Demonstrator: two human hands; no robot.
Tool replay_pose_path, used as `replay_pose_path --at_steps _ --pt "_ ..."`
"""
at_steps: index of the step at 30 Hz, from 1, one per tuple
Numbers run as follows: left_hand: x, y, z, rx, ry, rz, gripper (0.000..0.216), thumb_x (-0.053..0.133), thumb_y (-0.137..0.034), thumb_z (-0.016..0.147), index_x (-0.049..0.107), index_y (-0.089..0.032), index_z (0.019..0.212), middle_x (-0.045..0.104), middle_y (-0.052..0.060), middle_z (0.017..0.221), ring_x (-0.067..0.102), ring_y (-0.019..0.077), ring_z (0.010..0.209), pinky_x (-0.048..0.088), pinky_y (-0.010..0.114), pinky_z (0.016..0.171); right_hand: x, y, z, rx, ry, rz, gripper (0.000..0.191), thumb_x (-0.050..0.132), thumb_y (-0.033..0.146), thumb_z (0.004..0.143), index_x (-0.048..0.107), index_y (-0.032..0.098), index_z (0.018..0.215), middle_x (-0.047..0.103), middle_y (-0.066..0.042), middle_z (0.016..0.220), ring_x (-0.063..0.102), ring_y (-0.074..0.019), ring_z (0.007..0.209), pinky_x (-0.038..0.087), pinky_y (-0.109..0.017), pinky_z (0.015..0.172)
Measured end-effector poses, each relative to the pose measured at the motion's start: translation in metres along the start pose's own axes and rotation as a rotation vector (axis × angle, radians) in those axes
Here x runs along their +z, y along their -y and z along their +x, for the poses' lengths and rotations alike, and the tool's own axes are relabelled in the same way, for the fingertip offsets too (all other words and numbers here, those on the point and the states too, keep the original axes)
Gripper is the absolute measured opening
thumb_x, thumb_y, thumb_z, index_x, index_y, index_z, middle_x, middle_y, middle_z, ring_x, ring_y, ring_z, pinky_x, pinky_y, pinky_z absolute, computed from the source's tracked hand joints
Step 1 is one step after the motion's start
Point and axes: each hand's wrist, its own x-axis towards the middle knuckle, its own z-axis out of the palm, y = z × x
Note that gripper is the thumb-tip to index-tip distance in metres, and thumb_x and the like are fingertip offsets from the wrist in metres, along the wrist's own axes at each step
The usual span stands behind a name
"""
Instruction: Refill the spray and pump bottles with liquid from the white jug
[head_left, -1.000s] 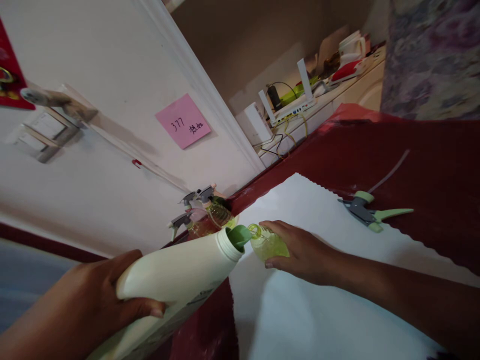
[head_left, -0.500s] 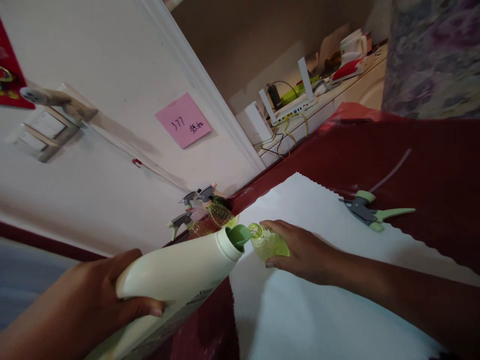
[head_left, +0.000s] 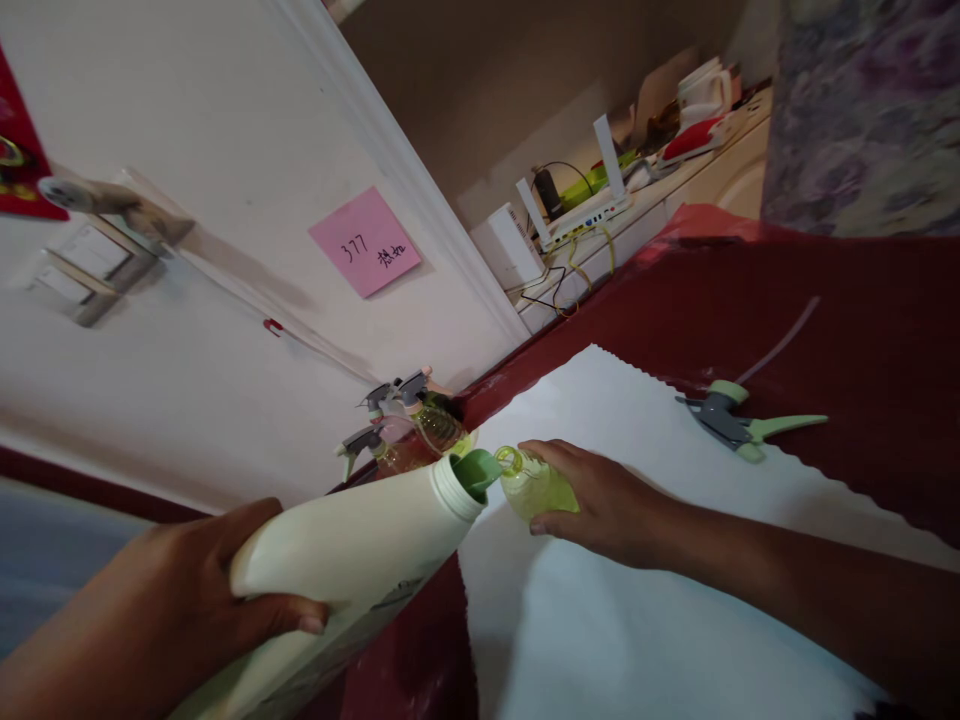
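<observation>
My left hand [head_left: 217, 590] is closed around a large cream-coloured bottle [head_left: 360, 540], tilted so that its uncapped mouth points to the right. A green spout [head_left: 478, 472] shows in that mouth and ends right at the neck of a small bottle. This clear yellow-green spray bottle [head_left: 536, 488] has no top on it and leans toward the spout. My right hand [head_left: 592, 500] grips it around its body. Liquid shows inside it. Off to the right, a grey and green trigger spray head [head_left: 731, 420] with its tube lies at the paper's edge.
White paper [head_left: 615, 620] covers part of the dark red table [head_left: 885, 360]. Several spray bottles [head_left: 435, 425] stand against the wall behind the large bottle. A white router [head_left: 589, 215] with cables sits on the ledge. A pink note [head_left: 366, 242] is stuck to the wall.
Hardly anything differs. Both hands hold the two bottles in the same pose, and the whole view has shifted very slightly.
</observation>
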Motion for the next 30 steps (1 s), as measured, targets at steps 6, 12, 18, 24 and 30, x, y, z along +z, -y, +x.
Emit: replay_pose_path --at_steps 6,12,18,24,30 --pt "-0.0028 -0.0004 0.0011 -0.002 0.02 0.021 0.056 0.063 -0.076 0.067 0.07 -0.031 0.099 0.074 -0.001 0.072 0.071 0.0286 0.069 0.047 0.031 0.065 0.0006 -0.0012 -0.0007 -0.019 -0.007 -0.009 0.075 0.075 0.03 0.079 0.046 0.021 0.147 0.059 -0.012 0.144 0.055 -0.0342 0.129 0.045 -0.05 0.108" --pt "-0.0042 -0.0021 -0.0009 0.017 0.0 0.02 0.051 0.065 -0.074 0.066 0.071 -0.032 0.094 0.073 -0.002 0.071 0.07 0.0267 0.068 0.046 0.029 0.063 0.0 -0.0006 -0.0007 -0.003 0.006 -0.02 0.075 0.074 0.03 0.079 0.045 0.021 0.148 0.058 -0.012 0.144 0.055 -0.0343 0.129 0.045 -0.05 0.107" --pt "-0.0042 -0.0041 -0.0019 0.022 -0.041 0.016 0.043 0.066 -0.065 0.068 0.072 -0.032 0.094 0.073 -0.002 0.068 0.069 0.0281 0.066 0.044 0.029 0.062 -0.0003 -0.0003 -0.0001 -0.011 -0.001 -0.013 0.074 0.074 0.031 0.079 0.045 0.021 0.147 0.059 -0.013 0.144 0.056 -0.0351 0.129 0.045 -0.052 0.108" --pt "-0.0045 -0.0031 -0.0009 0.03 -0.027 -0.018 0.039 0.066 -0.062 0.068 0.073 -0.033 0.094 0.073 -0.003 0.068 0.069 0.0278 0.066 0.044 0.028 0.062 0.0003 -0.0016 -0.0001 -0.024 -0.019 -0.006 0.075 0.075 0.031 0.078 0.046 0.023 0.147 0.06 -0.013 0.143 0.056 -0.0362 0.129 0.045 -0.053 0.107" --pt "-0.0054 -0.0062 -0.0031 0.027 -0.032 -0.02 0.039 0.067 -0.061 0.067 0.073 -0.032 0.093 0.073 -0.003 0.068 0.069 0.0279 0.067 0.045 0.027 0.062 -0.001 0.0011 -0.0007 -0.005 -0.002 -0.004 0.072 0.074 0.03 0.079 0.047 0.022 0.145 0.06 -0.013 0.142 0.057 -0.0351 0.127 0.047 -0.05 0.105"
